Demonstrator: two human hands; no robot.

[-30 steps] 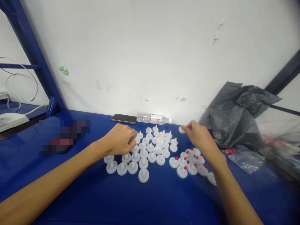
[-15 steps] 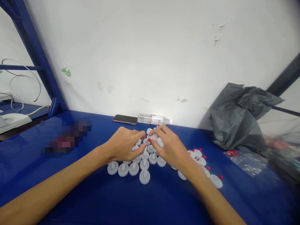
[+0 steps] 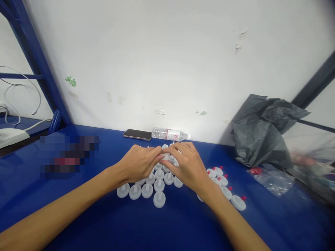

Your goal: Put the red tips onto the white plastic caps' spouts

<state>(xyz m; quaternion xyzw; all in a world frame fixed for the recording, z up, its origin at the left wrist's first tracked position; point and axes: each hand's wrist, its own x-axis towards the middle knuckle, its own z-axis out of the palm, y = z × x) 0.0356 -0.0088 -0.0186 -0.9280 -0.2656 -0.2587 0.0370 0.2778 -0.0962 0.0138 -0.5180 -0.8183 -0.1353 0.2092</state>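
Above the middle of the table, my right hand is closed around a white round cap with a nozzle, mostly hidden by the fingers. The thumb and fingertips of my left hand pinch at the cap's left side, where a bit of red tip shows. My two hands touch at the fingertips. Below and around them stand several white nozzle caps without red tips, nozzles up. To the right of my right wrist lie several white caps with red tips, tilted on their sides.
A phone and a clear plastic bottle lie along the wall. On the right are a grey plastic bag and a clear bag with red pieces. A blurred-out item lies on the blue table at left.
My right hand picked up a white cap at the right and carried it left to my left hand. My left fingers opened, then closed at the cap's red tip.
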